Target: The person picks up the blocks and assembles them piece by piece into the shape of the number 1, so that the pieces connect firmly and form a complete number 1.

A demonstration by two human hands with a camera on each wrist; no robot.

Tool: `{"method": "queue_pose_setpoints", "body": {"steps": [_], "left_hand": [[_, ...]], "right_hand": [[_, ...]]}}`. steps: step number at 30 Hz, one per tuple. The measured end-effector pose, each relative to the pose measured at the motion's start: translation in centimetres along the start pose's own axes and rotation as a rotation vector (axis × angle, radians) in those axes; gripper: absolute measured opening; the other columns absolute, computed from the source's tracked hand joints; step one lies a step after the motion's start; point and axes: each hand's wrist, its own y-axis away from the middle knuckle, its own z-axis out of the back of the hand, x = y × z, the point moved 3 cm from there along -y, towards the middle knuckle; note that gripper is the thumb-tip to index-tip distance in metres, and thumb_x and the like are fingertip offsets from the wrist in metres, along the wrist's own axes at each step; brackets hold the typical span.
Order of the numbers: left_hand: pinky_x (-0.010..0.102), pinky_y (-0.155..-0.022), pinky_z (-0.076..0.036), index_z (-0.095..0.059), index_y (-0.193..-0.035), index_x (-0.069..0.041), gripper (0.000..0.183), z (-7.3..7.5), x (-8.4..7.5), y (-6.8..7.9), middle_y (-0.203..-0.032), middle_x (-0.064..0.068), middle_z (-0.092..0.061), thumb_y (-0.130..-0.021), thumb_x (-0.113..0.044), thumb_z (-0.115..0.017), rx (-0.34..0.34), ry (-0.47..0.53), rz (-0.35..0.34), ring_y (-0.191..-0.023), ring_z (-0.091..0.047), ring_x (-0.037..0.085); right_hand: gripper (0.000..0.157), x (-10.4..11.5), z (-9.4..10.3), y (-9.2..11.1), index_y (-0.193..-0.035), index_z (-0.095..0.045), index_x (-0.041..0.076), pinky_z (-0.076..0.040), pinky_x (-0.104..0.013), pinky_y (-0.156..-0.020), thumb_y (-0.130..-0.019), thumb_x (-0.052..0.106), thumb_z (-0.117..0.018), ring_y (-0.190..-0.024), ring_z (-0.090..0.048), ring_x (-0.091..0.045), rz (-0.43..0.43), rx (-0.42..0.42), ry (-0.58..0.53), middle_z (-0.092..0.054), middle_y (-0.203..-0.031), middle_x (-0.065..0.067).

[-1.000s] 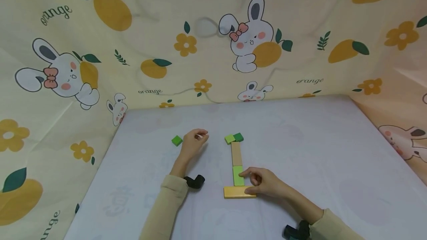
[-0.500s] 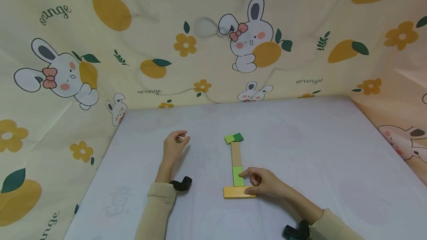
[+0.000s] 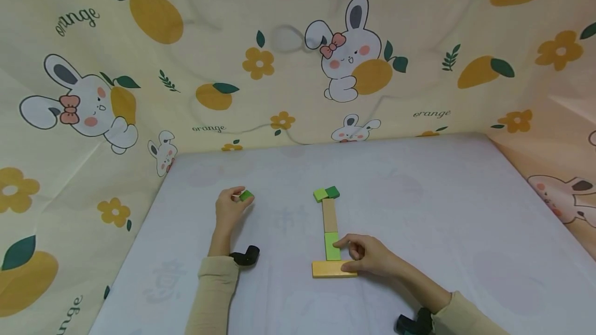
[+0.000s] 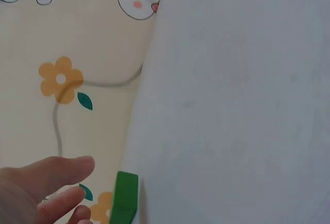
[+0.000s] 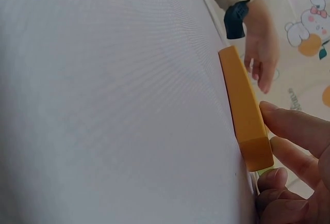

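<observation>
My left hand [image 3: 228, 212] is around a small green block [image 3: 246, 195] at the table's left. In the left wrist view, the thumb and fingers stand apart from this green block [image 4: 125, 198], with a gap visible. My right hand [image 3: 372, 256] rests against a block figure: its thumb touches the yellow bar [image 3: 326, 269], its index finger the light green rectangular block [image 3: 331, 244]. The other right fingers are curled and hold nothing visible. Beyond the light green block lies a tan block [image 3: 329, 215], topped by a lime block [image 3: 320, 195] and a dark green block [image 3: 332, 192].
A white sheet [image 3: 419, 195] covers the table. Behind it hangs a printed cloth [image 3: 288, 92] with rabbits and oranges. Each wrist wears a black device, such as the left wrist device [image 3: 246, 256].
My left hand has moved left, from between the blocks to the lone green block, which it now partly surrounds. The right hand and the block figure have stayed in place.
</observation>
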Motion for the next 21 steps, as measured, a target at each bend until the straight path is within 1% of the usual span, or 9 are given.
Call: {"method": "queue_pose_setpoints", "body": {"steps": [3, 5, 10, 14, 18, 21], "left_hand": [[0.027, -0.076, -0.040, -0.066, -0.115, 0.004, 0.042, 0.0, 0.6, -0.2, -0.111, 0.025, -0.062, -0.078, -0.012, -0.077, 0.000, -0.023, 0.017, -0.095, -0.058, 0.033], [0.028, -0.077, -0.039, -0.065, -0.116, 0.004, 0.044, 0.0, 0.9, -0.3, -0.111, 0.025, -0.062, -0.077, -0.012, -0.077, 0.005, -0.031, 0.030, -0.095, -0.058, 0.031], [0.025, -0.075, -0.038, -0.063, -0.120, 0.004, 0.047, 0.1, 1.5, -0.4, -0.113, 0.025, -0.062, -0.077, -0.011, -0.075, 0.041, -0.026, 0.063, -0.092, -0.055, 0.026], [0.022, -0.072, -0.037, -0.063, -0.119, 0.005, 0.046, 0.2, 1.7, -0.5, -0.111, 0.025, -0.065, -0.078, -0.011, -0.074, 0.068, -0.039, 0.059, -0.085, -0.054, 0.019], [0.021, -0.071, -0.038, -0.065, -0.117, 0.004, 0.042, 0.1, 1.9, -0.6, -0.107, 0.024, -0.067, -0.079, -0.012, -0.074, 0.074, -0.064, 0.044, -0.082, -0.055, 0.017], [0.021, -0.070, -0.039, -0.066, -0.116, 0.004, 0.040, -0.1, 2.0, -0.7, -0.105, 0.024, -0.069, -0.079, -0.011, -0.074, 0.063, -0.070, 0.031, -0.084, -0.059, 0.021]], "right_hand": [[0.043, -0.1, -0.1, 0.0, -0.114, -0.064, -0.001, -0.032, -0.016, -0.055, -0.077, 0.015, -0.079, -0.060, -0.036, 0.003, -0.007, 0.004, -0.003, -0.038, -0.064, -0.002], [0.043, -0.1, -0.1, -0.1, -0.114, -0.064, -0.001, -0.031, -0.016, -0.054, -0.077, 0.015, -0.079, -0.060, -0.035, 0.003, -0.005, 0.005, -0.007, -0.037, -0.063, -0.003], [0.044, 0.1, 0.0, 0.0, -0.114, -0.063, -0.002, -0.031, -0.017, -0.054, -0.076, 0.014, -0.079, -0.060, -0.035, 0.002, -0.008, -0.001, -0.019, -0.038, -0.063, -0.008], [0.044, 0.1, 0.0, 0.0, -0.114, -0.063, -0.001, -0.031, -0.016, -0.055, -0.076, 0.013, -0.079, -0.060, -0.035, 0.002, -0.008, -0.006, -0.019, -0.038, -0.063, -0.010], [0.044, -0.3, 0.0, 0.0, -0.114, -0.064, 0.000, -0.032, -0.016, -0.055, -0.076, 0.016, -0.080, -0.060, -0.035, 0.003, -0.008, -0.003, 0.002, -0.038, -0.064, -0.002], [0.044, -0.6, -0.1, 0.0, -0.113, -0.064, 0.001, -0.033, -0.016, -0.056, -0.076, 0.018, -0.080, -0.060, -0.036, 0.004, -0.008, -0.001, 0.013, -0.038, -0.065, 0.004]]}}
